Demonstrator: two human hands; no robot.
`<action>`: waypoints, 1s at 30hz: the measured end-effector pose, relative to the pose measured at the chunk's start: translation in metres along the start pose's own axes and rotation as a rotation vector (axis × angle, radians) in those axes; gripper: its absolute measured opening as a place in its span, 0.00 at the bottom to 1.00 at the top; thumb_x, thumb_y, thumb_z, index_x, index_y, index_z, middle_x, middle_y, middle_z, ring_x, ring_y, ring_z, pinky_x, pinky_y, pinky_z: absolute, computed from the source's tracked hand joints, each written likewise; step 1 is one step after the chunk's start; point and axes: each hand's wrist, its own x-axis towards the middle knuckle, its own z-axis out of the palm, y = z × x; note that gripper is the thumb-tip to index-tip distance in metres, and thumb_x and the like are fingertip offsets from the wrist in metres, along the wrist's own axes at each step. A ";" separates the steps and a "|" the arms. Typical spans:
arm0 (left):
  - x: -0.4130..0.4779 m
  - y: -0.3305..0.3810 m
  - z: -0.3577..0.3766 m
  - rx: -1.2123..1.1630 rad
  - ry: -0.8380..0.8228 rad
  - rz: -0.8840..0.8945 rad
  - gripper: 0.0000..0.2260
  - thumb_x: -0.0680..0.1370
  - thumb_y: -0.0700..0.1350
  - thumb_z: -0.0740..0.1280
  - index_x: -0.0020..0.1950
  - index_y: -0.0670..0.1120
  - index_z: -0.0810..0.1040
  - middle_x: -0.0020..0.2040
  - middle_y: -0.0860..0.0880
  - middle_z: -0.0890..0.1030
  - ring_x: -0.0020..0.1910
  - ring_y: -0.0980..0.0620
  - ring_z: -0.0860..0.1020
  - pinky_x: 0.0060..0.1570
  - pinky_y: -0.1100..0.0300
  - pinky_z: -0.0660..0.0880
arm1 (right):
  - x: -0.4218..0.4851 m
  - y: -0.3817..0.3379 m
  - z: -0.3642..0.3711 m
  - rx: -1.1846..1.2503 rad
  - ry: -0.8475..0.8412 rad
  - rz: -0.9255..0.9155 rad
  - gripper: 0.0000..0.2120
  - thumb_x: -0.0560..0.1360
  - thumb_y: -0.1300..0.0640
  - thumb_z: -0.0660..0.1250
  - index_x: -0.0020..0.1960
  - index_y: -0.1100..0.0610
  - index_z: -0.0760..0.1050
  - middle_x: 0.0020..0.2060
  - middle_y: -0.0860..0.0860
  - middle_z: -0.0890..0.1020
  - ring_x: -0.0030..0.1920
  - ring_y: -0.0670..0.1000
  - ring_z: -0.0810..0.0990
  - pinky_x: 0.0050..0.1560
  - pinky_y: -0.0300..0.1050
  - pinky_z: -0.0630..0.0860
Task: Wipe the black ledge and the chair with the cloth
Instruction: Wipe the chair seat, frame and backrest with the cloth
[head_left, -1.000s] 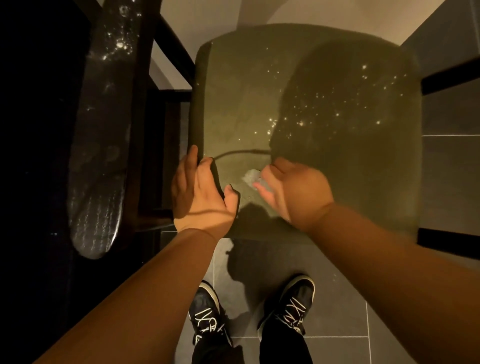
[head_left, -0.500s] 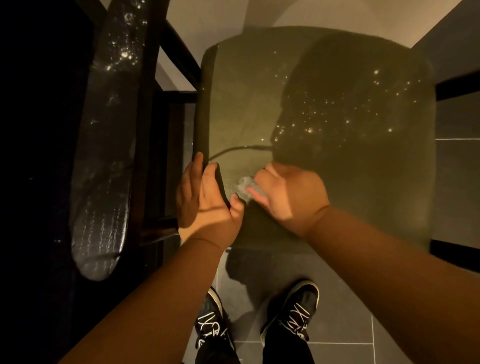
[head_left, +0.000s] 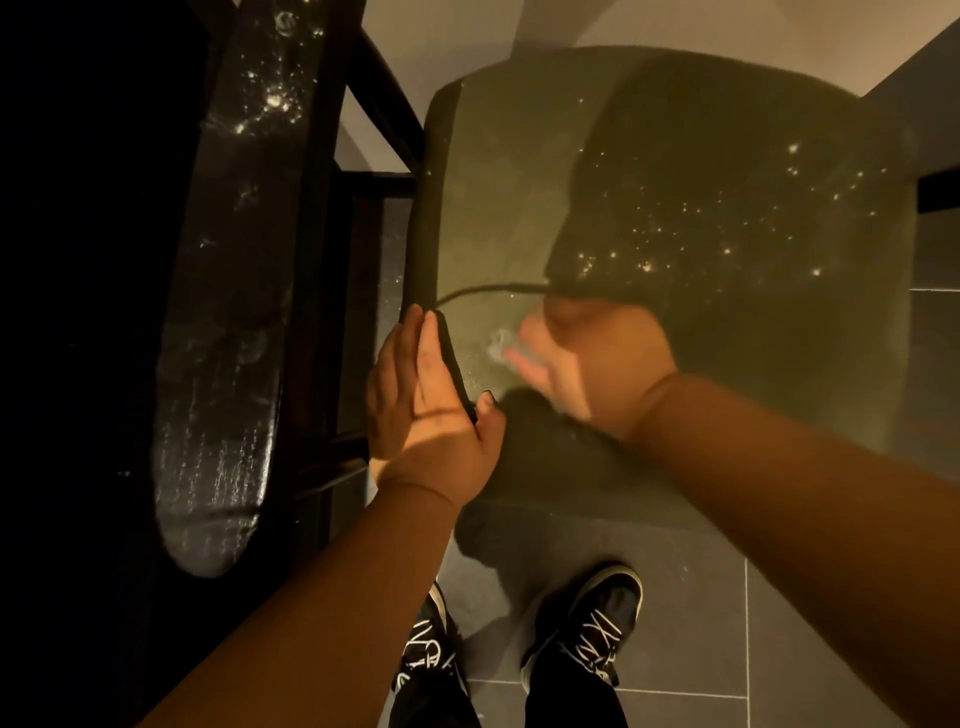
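The chair's olive-green seat (head_left: 727, 171) fills the upper right, speckled with glinting droplets. My left hand (head_left: 431, 410) grips the seat's near left corner, fingers down its side and thumb on top. My right hand (head_left: 587, 364) is blurred with motion on the seat just right of that corner, holding a small pale cloth (head_left: 498, 345) against the surface; only a bit of the cloth shows past the fingers. The glossy black ledge (head_left: 228, 312) runs down the left side, wet and reflecting light.
A dark frame with crossbars (head_left: 384, 130) stands between the ledge and the seat. Grey floor tiles (head_left: 701, 623) lie below, with my two black shoes (head_left: 587, 623) close to the seat's front edge. A dark bar (head_left: 937, 192) sticks out at the right.
My right hand with the cloth slid left toward the corner, then back right a little, now blurred. The left hand kept its grip on the seat corner.
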 end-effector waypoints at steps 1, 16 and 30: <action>-0.001 0.000 0.001 0.012 -0.003 -0.005 0.42 0.73 0.54 0.64 0.84 0.43 0.54 0.83 0.43 0.59 0.81 0.43 0.59 0.78 0.41 0.62 | 0.012 0.012 0.001 -0.048 0.048 0.026 0.12 0.78 0.50 0.67 0.43 0.58 0.79 0.35 0.58 0.79 0.30 0.62 0.78 0.27 0.48 0.76; -0.002 -0.001 0.007 0.020 -0.028 -0.058 0.45 0.74 0.58 0.59 0.85 0.40 0.46 0.86 0.42 0.51 0.85 0.46 0.51 0.82 0.52 0.52 | 0.082 0.022 -0.011 -0.102 -0.020 0.051 0.15 0.80 0.47 0.66 0.47 0.60 0.79 0.41 0.60 0.79 0.36 0.62 0.79 0.35 0.48 0.73; -0.002 0.005 0.006 0.079 0.030 -0.138 0.49 0.72 0.59 0.63 0.85 0.40 0.43 0.85 0.40 0.52 0.84 0.44 0.51 0.79 0.50 0.51 | 0.110 -0.002 0.000 -0.090 -0.144 -0.073 0.13 0.79 0.52 0.69 0.54 0.62 0.80 0.46 0.61 0.80 0.40 0.64 0.80 0.39 0.55 0.78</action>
